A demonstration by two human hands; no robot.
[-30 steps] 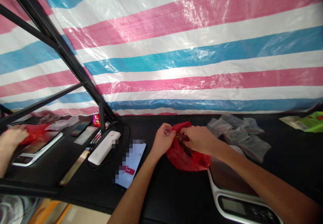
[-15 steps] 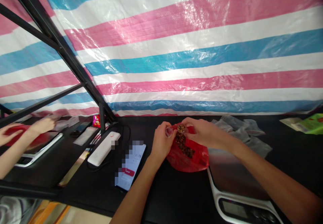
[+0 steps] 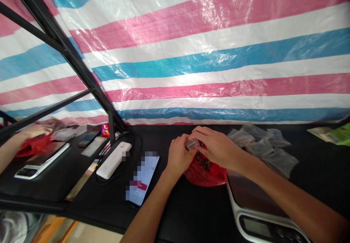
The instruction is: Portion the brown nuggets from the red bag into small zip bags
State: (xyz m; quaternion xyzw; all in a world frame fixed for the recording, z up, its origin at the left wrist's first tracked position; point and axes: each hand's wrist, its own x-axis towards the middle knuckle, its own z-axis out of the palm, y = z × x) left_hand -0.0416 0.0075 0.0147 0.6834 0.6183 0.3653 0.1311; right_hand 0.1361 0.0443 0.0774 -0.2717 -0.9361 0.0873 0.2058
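Seemingly, red bag (image 3: 209, 178) beneath right grip (image 3: 212, 144).

We count two scales (image 3: 250, 199) (image 3: 51, 161), one either side of our fingers (image 3: 203, 132); two red bags (image 3: 209, 179) (image 3: 35, 146), one beneath them, one far left; one lit phone (image 3: 146, 182), nearer left.

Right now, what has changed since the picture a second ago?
The right hand, first inside the red plastic bag of brown granules, has come up and left to the small clear plastic item in the left hand. That item has shifted slightly right. A co-worker's bare hand has moved right. The white rectangular device, lit smartphone and silver-topped digital scale stayed put.
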